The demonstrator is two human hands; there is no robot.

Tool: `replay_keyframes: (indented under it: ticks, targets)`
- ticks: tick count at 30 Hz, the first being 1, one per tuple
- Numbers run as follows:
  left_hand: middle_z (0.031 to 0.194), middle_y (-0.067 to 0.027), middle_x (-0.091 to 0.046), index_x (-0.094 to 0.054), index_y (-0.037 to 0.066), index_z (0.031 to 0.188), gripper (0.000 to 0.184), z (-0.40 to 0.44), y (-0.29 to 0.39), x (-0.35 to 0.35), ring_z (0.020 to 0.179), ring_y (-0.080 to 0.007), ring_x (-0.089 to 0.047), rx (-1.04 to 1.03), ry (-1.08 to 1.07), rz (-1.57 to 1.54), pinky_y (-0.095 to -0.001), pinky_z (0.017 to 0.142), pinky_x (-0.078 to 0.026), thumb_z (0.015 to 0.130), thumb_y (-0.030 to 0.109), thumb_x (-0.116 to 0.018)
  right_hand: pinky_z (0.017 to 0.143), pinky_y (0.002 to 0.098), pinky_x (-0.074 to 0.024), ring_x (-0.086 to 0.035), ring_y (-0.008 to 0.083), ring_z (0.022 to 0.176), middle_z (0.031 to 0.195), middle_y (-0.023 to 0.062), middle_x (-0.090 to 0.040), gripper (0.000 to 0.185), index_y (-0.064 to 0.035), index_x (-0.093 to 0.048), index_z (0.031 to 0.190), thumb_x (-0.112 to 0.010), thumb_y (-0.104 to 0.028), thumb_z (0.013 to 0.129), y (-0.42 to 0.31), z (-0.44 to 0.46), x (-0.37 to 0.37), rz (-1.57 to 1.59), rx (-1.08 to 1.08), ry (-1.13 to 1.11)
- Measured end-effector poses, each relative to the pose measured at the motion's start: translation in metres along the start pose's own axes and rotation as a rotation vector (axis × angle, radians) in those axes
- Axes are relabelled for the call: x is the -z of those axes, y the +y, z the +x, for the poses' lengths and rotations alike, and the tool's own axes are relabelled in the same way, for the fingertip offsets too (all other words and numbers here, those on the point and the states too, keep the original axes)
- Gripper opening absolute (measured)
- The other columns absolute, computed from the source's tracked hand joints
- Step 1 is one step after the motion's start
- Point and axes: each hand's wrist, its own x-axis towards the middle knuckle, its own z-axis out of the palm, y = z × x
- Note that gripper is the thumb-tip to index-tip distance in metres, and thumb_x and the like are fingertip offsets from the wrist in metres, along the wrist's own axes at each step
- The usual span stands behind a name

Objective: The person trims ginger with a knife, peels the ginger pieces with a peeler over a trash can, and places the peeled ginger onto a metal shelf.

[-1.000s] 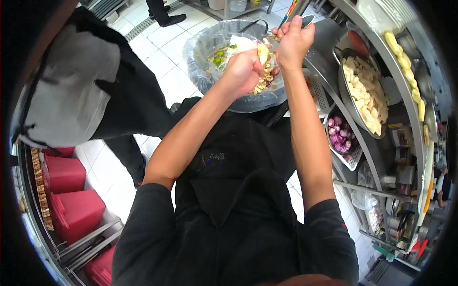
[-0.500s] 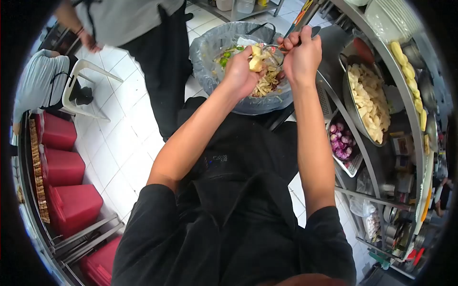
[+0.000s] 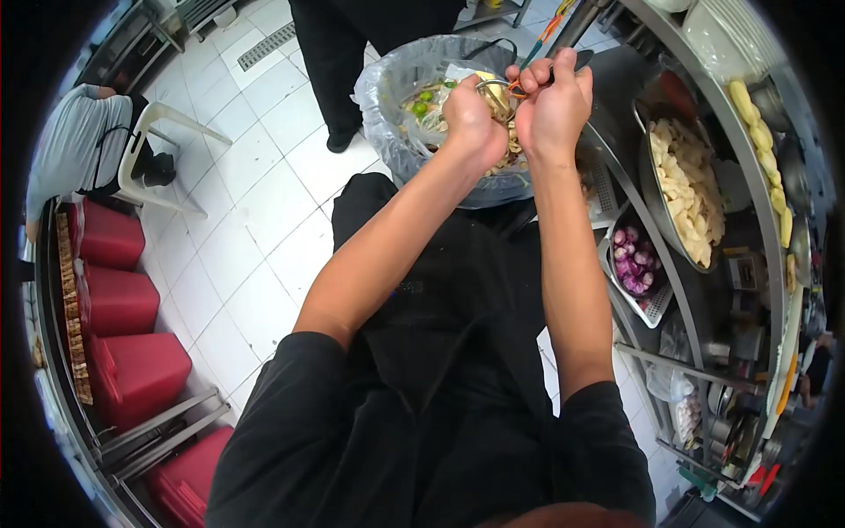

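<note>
My left hand (image 3: 475,119) is closed around a pale yellow root piece (image 3: 498,99), mostly hidden by the fingers. Close beside it, my right hand (image 3: 554,110) is closed on a thin metal tool (image 3: 493,84) with a curved, loop-like front. A dark end (image 3: 583,58) shows past my right thumb, and the tool's exact kind is unclear. Both hands are over a large bin lined with a clear plastic bag (image 3: 383,101). Peelings, green bits (image 3: 421,107) and other scraps lie inside it.
To the right, a big metal pan (image 3: 651,189) holds pale cut pieces; purple onions (image 3: 634,261) fill a white basket (image 3: 656,310) below. Metal shelving (image 3: 687,308) runs along that side. A person's dark-trousered legs (image 3: 339,75) stand behind the bin. Left are a chair (image 3: 132,158) and red bins (image 3: 141,374).
My left hand has moved right, closer to my right hand, and the root piece is now more covered. The standing person has shifted right and away, behind the bin.
</note>
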Motion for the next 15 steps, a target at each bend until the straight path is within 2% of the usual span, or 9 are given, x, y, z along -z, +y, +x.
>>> replay_keyframes:
  ticks: [5, 8, 12, 15]
  targets:
    - [0.104, -0.0176, -0.057, -0.048, -0.004, 0.106, 0.035, 0.001, -0.003, 0.002, 0.100, -0.0280, -0.054, -0.036, 0.004, 0.034, -0.0416, 0.096, -0.039, 0.094, 0.016, -0.022, 0.064, 0.0392, -0.0467, -0.036, 0.0127, 0.054, 0.064, 0.0020, -0.039, 0.018, -0.0071, -0.035, 0.087, -0.041, -0.020, 0.099, 0.006, 0.006, 0.003, -0.011, 0.012, 0.047]
    - [0.107, -0.0182, -0.055, -0.047, -0.005, 0.108, 0.034, -0.002, -0.003, 0.002, 0.101, -0.0281, -0.054, -0.054, 0.036, 0.063, -0.0418, 0.095, -0.039, 0.093, 0.014, -0.023, 0.058, 0.0368, -0.0465, -0.037, 0.0112, 0.049, 0.063, 0.0032, -0.038, 0.018, -0.0082, -0.027, 0.090, -0.040, -0.017, 0.098, 0.011, 0.011, 0.009, 0.010, 0.006, 0.014]
    - [0.111, -0.0182, -0.054, -0.046, -0.005, 0.110, 0.032, -0.009, -0.004, 0.003, 0.102, -0.0276, -0.054, -0.075, 0.047, 0.132, -0.0415, 0.092, -0.040, 0.093, 0.014, -0.027, 0.055, 0.0361, -0.0468, -0.037, 0.0109, 0.048, 0.061, 0.0036, -0.039, 0.018, -0.0074, -0.027, 0.089, -0.040, -0.017, 0.098, 0.020, 0.026, 0.017, -0.059, 0.105, 0.023]
    - [0.112, -0.0174, -0.053, -0.046, -0.004, 0.112, 0.031, -0.020, 0.003, 0.003, 0.101, -0.0269, -0.054, 0.012, -0.048, 0.148, -0.0403, 0.090, -0.041, 0.093, 0.014, -0.029, 0.052, 0.0357, -0.0474, -0.037, 0.0112, 0.047, 0.060, 0.0040, -0.040, 0.019, -0.0066, -0.027, 0.088, -0.039, -0.017, 0.098, 0.024, 0.049, 0.026, -0.092, 0.147, 0.042]
